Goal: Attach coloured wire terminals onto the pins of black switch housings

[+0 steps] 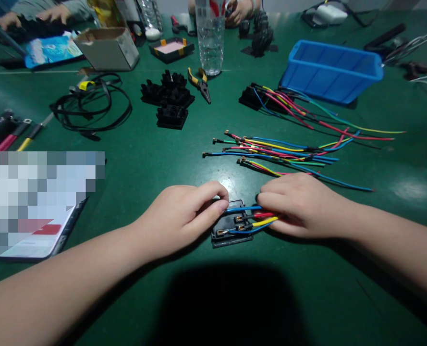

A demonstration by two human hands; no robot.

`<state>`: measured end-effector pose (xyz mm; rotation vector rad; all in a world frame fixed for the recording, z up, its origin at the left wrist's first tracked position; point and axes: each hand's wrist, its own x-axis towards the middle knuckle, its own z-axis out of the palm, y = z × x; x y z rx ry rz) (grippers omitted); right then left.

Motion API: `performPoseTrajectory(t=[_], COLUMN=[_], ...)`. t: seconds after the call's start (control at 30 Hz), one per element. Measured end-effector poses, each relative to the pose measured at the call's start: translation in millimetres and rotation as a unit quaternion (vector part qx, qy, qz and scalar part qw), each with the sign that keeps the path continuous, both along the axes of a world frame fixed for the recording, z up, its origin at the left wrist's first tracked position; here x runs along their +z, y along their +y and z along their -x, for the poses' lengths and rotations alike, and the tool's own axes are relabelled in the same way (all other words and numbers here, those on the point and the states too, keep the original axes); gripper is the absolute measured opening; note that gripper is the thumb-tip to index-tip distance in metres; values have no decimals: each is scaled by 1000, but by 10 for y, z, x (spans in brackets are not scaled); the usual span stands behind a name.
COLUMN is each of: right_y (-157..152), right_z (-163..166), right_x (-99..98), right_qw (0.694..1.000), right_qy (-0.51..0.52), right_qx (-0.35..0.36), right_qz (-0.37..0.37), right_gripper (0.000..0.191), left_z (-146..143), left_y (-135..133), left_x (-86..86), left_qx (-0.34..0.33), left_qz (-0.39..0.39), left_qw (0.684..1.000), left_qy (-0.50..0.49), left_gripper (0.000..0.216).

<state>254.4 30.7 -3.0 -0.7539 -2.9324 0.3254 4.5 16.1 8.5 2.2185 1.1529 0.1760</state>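
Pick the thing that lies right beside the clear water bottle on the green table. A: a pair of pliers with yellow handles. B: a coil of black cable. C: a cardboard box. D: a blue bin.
A: the pliers with yellow handles lie just left of the water bottle, while the blue bin, black cable and cardboard box sit farther off.

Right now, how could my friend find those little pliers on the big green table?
Start at the blue plastic bin at the far right of the green table, then look left to the clear water bottle. The pliers lie right at its base. Only they have yellow handles; the black plastic blocks beside them don't.
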Motion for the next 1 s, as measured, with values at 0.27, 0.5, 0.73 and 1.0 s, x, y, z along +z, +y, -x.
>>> performPoseTrajectory(t=[0.27, 0.5, 0.73, 1.0], right_y=[-15, -6, -7, -3], right_z=[-8, -2, -10, -8], right_x=[0, 4, -1, 16], right_qw=[1000, 1000, 1000, 999], right_qy=[-4, 3, 2, 14], right_qx=[-5, -5, -5, 1], right_qz=[9, 4, 9, 34], right_gripper=[13, 14, 13, 15], left_z=[-12, -9, -3, -15], left_y=[2, 5, 1, -9], left_x=[-1, 6, 7, 3], left_qx=[-1, -1, 2, -2], left_qz=[-5, -7, -3, -3], left_qw=[1000, 1000, 1000, 1000], left_qy=[4, 7, 4, -3], left_gripper=[29, 29, 29, 29])
